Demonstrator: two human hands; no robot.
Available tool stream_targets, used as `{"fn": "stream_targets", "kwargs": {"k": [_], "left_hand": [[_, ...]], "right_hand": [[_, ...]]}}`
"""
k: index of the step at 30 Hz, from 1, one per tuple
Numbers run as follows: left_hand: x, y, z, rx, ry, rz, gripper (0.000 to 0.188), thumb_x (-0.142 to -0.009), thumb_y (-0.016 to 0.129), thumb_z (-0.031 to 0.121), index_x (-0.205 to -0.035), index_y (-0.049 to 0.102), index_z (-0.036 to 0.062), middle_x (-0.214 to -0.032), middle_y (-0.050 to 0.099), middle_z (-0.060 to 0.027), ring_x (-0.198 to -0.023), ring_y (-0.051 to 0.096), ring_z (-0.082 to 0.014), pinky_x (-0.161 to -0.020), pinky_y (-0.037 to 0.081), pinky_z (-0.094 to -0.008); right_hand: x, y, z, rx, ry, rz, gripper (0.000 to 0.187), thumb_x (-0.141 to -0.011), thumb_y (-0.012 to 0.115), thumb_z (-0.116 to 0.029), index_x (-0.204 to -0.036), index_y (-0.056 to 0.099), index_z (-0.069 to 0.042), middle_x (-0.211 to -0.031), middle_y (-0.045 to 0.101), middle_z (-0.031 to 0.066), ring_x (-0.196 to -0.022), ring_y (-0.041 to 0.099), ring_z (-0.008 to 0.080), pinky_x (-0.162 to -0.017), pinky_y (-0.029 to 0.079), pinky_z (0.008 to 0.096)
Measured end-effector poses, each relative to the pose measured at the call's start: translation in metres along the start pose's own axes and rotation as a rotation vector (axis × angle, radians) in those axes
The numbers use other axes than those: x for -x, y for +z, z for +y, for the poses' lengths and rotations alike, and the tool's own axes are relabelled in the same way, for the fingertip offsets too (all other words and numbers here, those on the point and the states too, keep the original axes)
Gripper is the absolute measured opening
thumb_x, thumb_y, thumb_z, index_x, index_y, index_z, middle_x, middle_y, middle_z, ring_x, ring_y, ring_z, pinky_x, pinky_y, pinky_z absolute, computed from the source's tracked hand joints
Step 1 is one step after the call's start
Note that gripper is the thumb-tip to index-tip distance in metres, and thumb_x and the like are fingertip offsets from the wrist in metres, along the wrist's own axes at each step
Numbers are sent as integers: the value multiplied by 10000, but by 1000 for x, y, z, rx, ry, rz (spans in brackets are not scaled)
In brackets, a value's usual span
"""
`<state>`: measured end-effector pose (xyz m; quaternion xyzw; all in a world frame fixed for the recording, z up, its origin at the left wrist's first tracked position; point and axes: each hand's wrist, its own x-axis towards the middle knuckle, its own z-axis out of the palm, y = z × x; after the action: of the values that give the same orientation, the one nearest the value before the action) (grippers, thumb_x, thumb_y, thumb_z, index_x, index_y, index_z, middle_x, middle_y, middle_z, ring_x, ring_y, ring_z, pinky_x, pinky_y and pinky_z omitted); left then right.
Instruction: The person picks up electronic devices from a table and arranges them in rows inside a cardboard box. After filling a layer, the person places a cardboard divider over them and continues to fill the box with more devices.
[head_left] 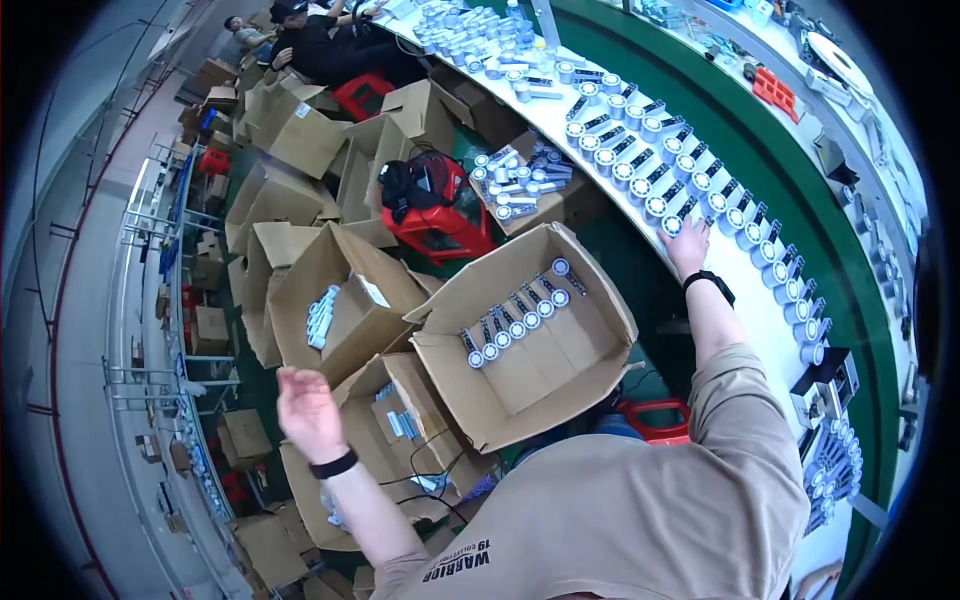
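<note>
On the long white table, my right hand (685,250) reaches forward with its fingers round the head of a grey round-headed device (672,225) with a black strip along its handle. Similar devices stand in rows to both sides of it. My left hand (308,412) is raised over the cardboard boxes at the left, empty, its fingers loosely bent and slightly blurred. Between my arms, a large open cardboard box (520,395) holds a row of the same devices (517,329) along its inside.
Left of the large box are more open cartons (345,285), some with pale blue pieces inside. A red stool (440,225) with a black bag stands beyond it, near a carton of loose devices (520,185). A person in black (325,50) sits at the far end.
</note>
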<state>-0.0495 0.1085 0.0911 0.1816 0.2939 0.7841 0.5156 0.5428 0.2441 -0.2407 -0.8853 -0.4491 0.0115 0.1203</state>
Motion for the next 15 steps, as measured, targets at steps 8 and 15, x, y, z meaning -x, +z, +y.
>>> {"fn": "stream_targets", "kwargs": {"k": [8,15], "left_hand": [[94,-126,179,-290,512,414,135,-873,518,35,-971,578,-36,-901,616,-109,-838,562,-194,-813,468,-316],[188,-350,90,-200,42,826,51,-859,535,90,-844,563,50,-776,581,-57,-709,547,-184,-717,477,-300]], "right_hand": [[5,-10,4,-8,-210,21,671,-778,672,-459,-1263,486,-36,-1209,500,222,-1114,460,374,-903,418,469],[-3,5,1,16,-386,33,631,-737,723,-426,-1179,536,-15,-1000,606,188,-1002,523,355,-863,444,417]]}}
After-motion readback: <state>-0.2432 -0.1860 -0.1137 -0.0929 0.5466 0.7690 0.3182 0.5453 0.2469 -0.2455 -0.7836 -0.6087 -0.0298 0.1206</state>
